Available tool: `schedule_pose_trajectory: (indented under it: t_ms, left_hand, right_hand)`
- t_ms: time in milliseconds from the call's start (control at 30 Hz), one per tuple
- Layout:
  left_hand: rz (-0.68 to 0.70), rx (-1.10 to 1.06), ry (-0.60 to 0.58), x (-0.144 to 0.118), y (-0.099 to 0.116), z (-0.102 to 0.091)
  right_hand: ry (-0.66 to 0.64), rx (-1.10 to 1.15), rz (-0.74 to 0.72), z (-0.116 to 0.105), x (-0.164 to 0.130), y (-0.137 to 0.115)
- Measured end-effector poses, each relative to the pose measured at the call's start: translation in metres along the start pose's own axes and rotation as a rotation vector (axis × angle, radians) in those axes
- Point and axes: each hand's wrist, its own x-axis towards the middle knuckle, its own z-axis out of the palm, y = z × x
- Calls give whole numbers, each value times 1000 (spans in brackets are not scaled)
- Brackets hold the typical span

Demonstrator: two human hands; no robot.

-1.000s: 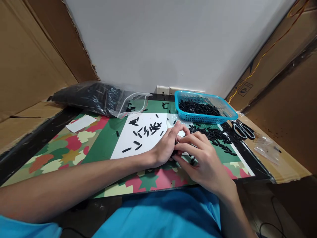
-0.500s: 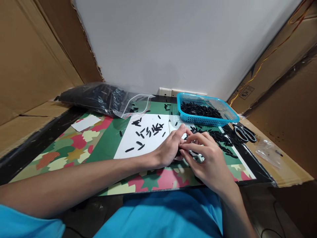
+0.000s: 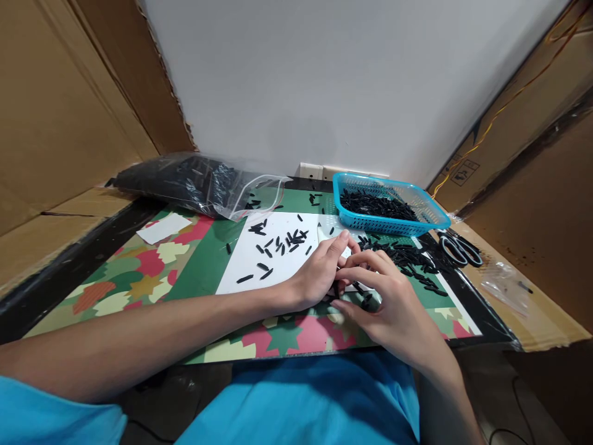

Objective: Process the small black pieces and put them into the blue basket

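In the head view, the left hand [image 3: 319, 275] curled beside the right hand [image 3: 391, 296], with a black piece [image 3: 336, 289] between them, over the near part of the desk [image 3: 484, 306]. The right grip was narrow, thumb just below forefinger; whether either hand actually clasped the piece, I could not tell. It looked light, probably stiff and perhaps slippery, best pinched gently at mid-length. Similar pieces [image 3: 294, 239] lay scattered on a white sheet [image 3: 287, 266].

Bright blue garment [image 3: 306, 402], plain, softly creased at front. Left sleeve [image 3: 55, 408] same blue, short, loose. Forearms [image 3: 176, 334], left hand [image 3: 319, 275], right hand [image 3: 393, 303] bare.
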Motion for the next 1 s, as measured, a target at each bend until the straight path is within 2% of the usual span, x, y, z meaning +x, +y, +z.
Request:
schedule_pose_trajectory:
  t_ms: [167, 333, 533, 600, 767, 1000]
  left_hand:
    - [-39, -14, 2, 0, 2, -1]
    - [-33, -15, -33, 0, 5, -2]
    - [-48, -95, -114, -1, 5, -1]
    - [-35, -74, -169, -3, 5, -1]
    - [-27, -31, -278, -10, 9, -1]
    - [55, 13, -291, -14, 7, 1]
  right_hand:
    - [32, 4, -39, 2, -1, 2]
    - [131, 117, -101, 2, 0, 2]
    - [408, 195, 7, -1, -4, 13]
    - [446, 201, 66, -3, -5, 19]
    - [456, 185, 122, -10, -7, 23]
    - [362, 173, 82, -17, -7, 21]
